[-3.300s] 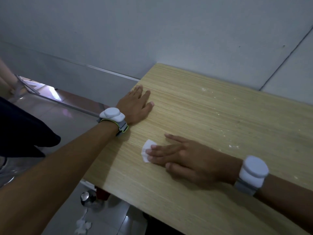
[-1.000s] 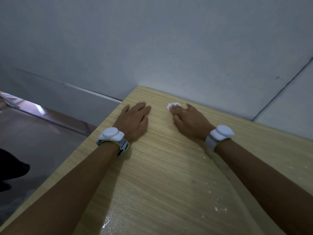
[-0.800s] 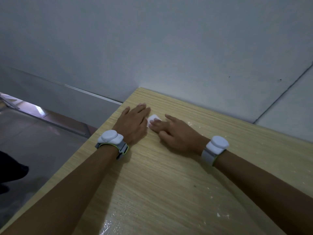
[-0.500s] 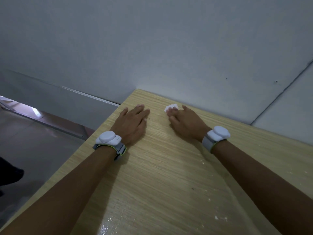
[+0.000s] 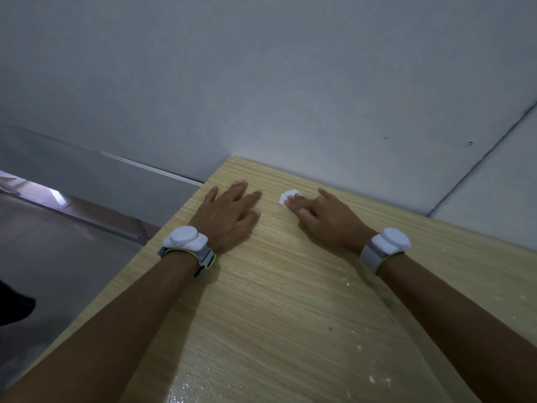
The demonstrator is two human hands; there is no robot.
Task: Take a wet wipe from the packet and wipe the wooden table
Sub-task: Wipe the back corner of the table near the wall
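A small folded white wet wipe (image 5: 286, 197) lies on the wooden table (image 5: 290, 301) near its far left corner. My right hand (image 5: 322, 218) presses the wipe flat with straight fingers, and most of the wipe is hidden under the fingertips. My left hand (image 5: 229, 215) rests flat on the table just left of it, fingers spread, a short gap apart from the wipe. The packet is not in view.
A grey wall runs along the table's far edge. The table's left edge drops to a shiny floor (image 5: 43, 257). White crumbs (image 5: 377, 385) dot the right part of the tabletop, and a wet sheen (image 5: 189, 388) shows near the front.
My right hand has rubbed the wipe back and forth near the far corner, left towards my left hand, then back right. My left hand has stayed flat in place.
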